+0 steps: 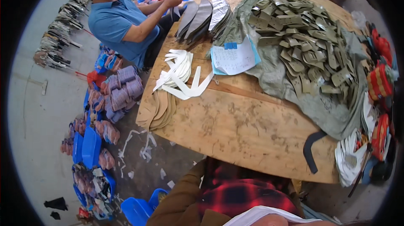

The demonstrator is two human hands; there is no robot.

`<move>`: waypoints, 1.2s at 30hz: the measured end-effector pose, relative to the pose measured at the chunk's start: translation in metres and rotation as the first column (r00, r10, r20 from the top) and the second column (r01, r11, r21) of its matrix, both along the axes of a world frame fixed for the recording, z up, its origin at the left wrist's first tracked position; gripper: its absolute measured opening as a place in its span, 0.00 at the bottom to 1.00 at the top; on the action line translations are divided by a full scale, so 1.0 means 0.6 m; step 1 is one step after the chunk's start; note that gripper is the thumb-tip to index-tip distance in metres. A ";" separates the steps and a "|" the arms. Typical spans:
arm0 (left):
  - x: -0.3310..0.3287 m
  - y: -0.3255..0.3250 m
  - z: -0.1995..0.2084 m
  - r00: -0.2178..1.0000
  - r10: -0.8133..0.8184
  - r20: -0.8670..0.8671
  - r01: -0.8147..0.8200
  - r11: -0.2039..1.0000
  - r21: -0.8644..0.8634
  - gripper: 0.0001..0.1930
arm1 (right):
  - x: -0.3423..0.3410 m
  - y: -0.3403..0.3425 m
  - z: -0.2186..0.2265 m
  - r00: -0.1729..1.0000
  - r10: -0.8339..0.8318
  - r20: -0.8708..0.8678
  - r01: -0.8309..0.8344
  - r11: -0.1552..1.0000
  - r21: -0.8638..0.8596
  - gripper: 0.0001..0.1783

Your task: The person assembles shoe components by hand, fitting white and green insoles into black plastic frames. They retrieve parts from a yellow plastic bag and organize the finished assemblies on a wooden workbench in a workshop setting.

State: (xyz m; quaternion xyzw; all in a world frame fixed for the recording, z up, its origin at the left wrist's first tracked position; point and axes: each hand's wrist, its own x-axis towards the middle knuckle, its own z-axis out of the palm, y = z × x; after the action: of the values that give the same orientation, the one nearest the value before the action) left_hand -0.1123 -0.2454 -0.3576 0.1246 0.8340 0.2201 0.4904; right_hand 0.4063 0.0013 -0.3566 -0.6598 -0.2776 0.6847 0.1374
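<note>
Neither of my hands shows; of my arms, a brown sleeve (179,198) comes in at the lower edge, below the wooden table (235,129). Closest to me on the table's right side lies a dark angled strip (312,150). White V-shaped pieces (187,85) are stacked at the left edge, beside curved tan pieces (159,112). Farther back stand stacks of grey curved pieces (198,22). A written paper sheet (235,58) rests near the middle. On a grey-green sack (294,100) sits a large heap of olive shaped pieces (303,37).
At the table's far left, a person in a blue shirt (122,24) has both hands raised near the edge. Blue bins (90,146) and bundled striped pieces (124,85) line the floor at left. White pieces (349,158) and red items (381,135) crowd the right edge.
</note>
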 end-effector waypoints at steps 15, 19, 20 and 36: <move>0.044 0.230 0.533 0.789 -0.582 0.196 0.390 0.722 0.572 0.19 | -0.174 0.058 0.531 0.961 0.129 0.244 -0.276 0.416 0.866 0.12; 0.043 0.355 0.467 0.385 -0.197 -0.902 0.810 0.541 0.227 0.35 | -0.267 0.089 0.491 0.674 0.041 0.737 -0.730 -0.119 0.673 0.23; 0.050 0.372 0.461 0.262 -0.287 -0.921 0.763 0.646 0.016 0.40 | -0.275 0.092 0.490 0.649 0.019 0.760 -0.755 -0.109 0.647 0.25; 0.055 0.446 0.445 0.301 -0.261 -0.917 0.724 0.689 0.042 0.42 | -0.279 0.084 0.448 0.618 -0.133 0.775 -0.786 -0.084 0.612 0.23</move>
State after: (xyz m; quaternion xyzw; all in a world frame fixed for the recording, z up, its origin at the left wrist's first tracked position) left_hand -0.0791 0.0221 -0.0907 0.5855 0.7975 0.1455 0.0044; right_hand 0.2386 0.0518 -0.0876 -0.4471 -0.8595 0.0282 0.2462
